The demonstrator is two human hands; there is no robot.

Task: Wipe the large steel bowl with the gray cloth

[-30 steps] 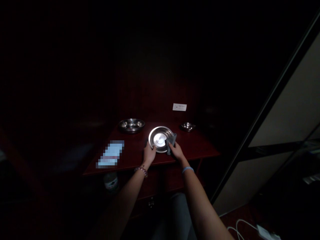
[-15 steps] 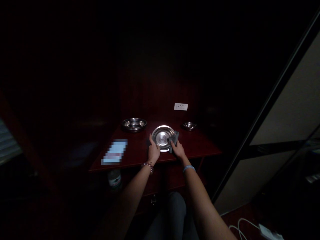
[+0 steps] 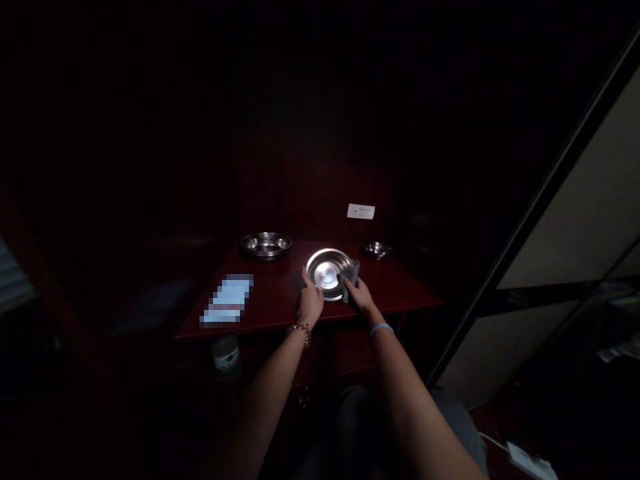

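A round, shiny metal basin is tilted up toward me over the dark red desk. My left hand grips its left rim, thumb on the near side and the other fingers mostly hidden beneath. At the right rim, my right hand is closed on a grey cloth, which is folded over the edge and reaches into the inside of the basin. Whether the basin's underside touches the desk I cannot tell.
A larger metal basin stands at the back left, a small metal bowl at the back right. A blurred-out light-blue panel lies front left. Below it is a bottle. A white socket plate is on the back wall.
The basin has shifted slightly right and up in view, with both hands and the cloth. My right knee has swung out to the right. The camera view has moved a little.
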